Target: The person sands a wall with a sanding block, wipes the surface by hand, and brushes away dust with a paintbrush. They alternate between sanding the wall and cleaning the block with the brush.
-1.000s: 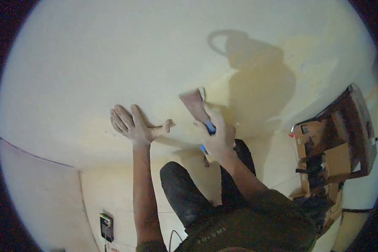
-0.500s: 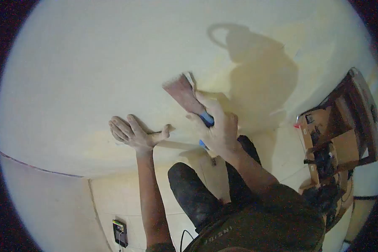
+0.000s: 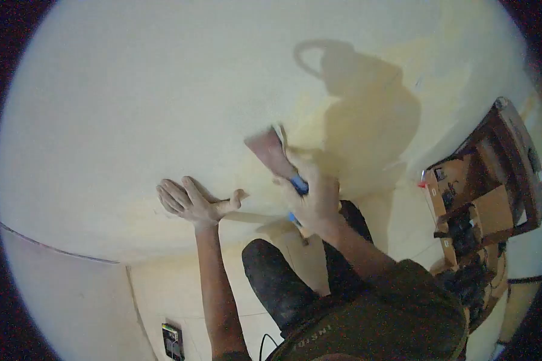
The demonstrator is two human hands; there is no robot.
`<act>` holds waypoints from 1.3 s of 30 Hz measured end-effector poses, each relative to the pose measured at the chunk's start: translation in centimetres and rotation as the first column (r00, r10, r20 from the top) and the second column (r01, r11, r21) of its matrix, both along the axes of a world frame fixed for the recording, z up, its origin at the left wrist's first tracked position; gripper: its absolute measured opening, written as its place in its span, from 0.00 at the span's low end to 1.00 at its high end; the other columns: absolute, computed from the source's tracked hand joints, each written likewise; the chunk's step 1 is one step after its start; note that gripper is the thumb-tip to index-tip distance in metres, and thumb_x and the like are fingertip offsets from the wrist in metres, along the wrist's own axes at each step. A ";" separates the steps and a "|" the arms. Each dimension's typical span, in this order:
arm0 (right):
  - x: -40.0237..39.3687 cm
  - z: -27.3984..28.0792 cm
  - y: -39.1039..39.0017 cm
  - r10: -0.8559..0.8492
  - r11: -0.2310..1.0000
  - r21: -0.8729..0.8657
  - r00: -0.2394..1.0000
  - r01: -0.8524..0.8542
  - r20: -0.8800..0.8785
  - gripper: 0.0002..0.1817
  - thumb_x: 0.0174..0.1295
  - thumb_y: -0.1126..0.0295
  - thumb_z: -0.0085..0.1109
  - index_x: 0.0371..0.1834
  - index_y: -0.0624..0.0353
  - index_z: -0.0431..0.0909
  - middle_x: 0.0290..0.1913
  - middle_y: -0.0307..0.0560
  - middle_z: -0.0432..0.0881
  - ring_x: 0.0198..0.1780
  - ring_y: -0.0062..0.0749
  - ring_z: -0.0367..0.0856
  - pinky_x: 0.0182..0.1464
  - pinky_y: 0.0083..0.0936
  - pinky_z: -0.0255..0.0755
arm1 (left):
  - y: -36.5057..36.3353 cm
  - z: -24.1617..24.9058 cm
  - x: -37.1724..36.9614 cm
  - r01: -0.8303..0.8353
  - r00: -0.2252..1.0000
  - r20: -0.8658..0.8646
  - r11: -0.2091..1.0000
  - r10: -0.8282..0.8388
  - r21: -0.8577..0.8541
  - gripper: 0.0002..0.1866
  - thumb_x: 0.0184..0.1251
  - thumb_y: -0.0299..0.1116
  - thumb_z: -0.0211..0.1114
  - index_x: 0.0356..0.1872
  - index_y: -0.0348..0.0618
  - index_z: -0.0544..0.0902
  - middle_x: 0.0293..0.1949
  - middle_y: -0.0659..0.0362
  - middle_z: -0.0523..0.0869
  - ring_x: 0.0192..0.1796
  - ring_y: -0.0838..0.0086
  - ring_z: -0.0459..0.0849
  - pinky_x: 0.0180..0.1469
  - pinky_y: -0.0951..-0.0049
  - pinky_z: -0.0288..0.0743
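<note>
My right hand point(image 3: 316, 195) is wrapped round the blue handle of a putty knife point(image 3: 268, 153), whose wide, dull reddish blade points up and left at the pale wall point(image 3: 132, 108). The blade lies on or very near the wall; exact contact is hard to tell. Beside the blade's right edge shows a thin light strip that I cannot make out. My left hand point(image 3: 193, 203) lies on the wall to the left of the knife, fingers stretched out and thumb spread, holding nothing. Yellowish patches mark the wall around both hands.
On the right stands a dark chair-like frame point(image 3: 521, 156) with open cardboard boxes point(image 3: 494, 213) and dark items. A small black box-shaped object point(image 3: 173, 342) with a cable lies on the floor at lower left. My bent knees point(image 3: 271, 271) are close to the wall.
The putty knife and my right hand have moved a little down the view, the blade also slightly right. My left hand appears slightly lower, as the whole view has shifted a little.
</note>
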State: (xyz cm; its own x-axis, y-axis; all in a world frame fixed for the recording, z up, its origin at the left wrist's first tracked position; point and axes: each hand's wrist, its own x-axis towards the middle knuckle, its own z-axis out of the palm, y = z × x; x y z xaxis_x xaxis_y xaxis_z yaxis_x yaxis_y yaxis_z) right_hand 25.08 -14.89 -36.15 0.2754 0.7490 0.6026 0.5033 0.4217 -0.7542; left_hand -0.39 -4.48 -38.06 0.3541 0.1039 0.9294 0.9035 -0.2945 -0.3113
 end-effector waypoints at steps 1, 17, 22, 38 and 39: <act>0.0 -0.5 0.1 -0.010 0.999 -0.038 1.000 0.010 0.016 0.29 0.66 0.55 0.73 0.67 0.54 0.80 0.51 0.58 0.89 0.48 0.55 0.90 0.48 0.44 0.82 | 0.6 0.0 -0.2 0.010 1.000 -0.001 1.000 -0.010 -0.006 0.72 0.49 0.88 0.59 0.85 0.41 0.55 0.84 0.34 0.48 0.85 0.36 0.47 0.79 0.32 0.43; 0.2 5.3 0.2 -0.009 0.997 -0.076 0.995 0.002 -0.095 0.29 0.65 0.59 0.74 0.67 0.57 0.78 0.48 0.60 0.90 0.46 0.53 0.91 0.47 0.42 0.82 | -0.5 0.3 -0.8 -0.036 0.999 -0.004 0.999 0.036 -0.015 0.72 0.50 0.91 0.53 0.85 0.39 0.54 0.84 0.33 0.48 0.85 0.36 0.48 0.80 0.32 0.43; 0.1 0.4 -0.8 -0.136 0.989 0.062 0.987 0.131 0.087 0.28 0.64 0.68 0.76 0.66 0.61 0.76 0.41 0.58 0.90 0.39 0.42 0.92 0.44 0.34 0.83 | 0.1 0.1 -1.3 -0.029 0.999 -0.017 0.999 0.030 0.027 0.73 0.49 0.92 0.52 0.85 0.39 0.55 0.84 0.33 0.49 0.85 0.36 0.49 0.80 0.31 0.44; 1.1 6.8 1.7 -0.058 0.994 0.091 0.998 0.059 -0.017 0.29 0.65 0.56 0.74 0.68 0.54 0.79 0.46 0.60 0.90 0.43 0.55 0.91 0.46 0.46 0.82 | -0.1 0.1 -1.0 -0.026 1.000 -0.002 1.000 0.026 -0.015 0.73 0.50 0.89 0.56 0.84 0.36 0.54 0.84 0.31 0.48 0.85 0.36 0.48 0.79 0.32 0.44; 1.1 4.7 1.2 -0.056 0.997 0.056 0.997 0.059 -0.046 0.30 0.65 0.56 0.74 0.67 0.54 0.79 0.46 0.59 0.90 0.43 0.55 0.91 0.46 0.45 0.82 | 0.1 0.1 -0.9 -0.029 1.000 -0.002 1.000 0.029 -0.006 0.72 0.50 0.90 0.53 0.84 0.38 0.55 0.83 0.31 0.49 0.85 0.35 0.48 0.79 0.31 0.45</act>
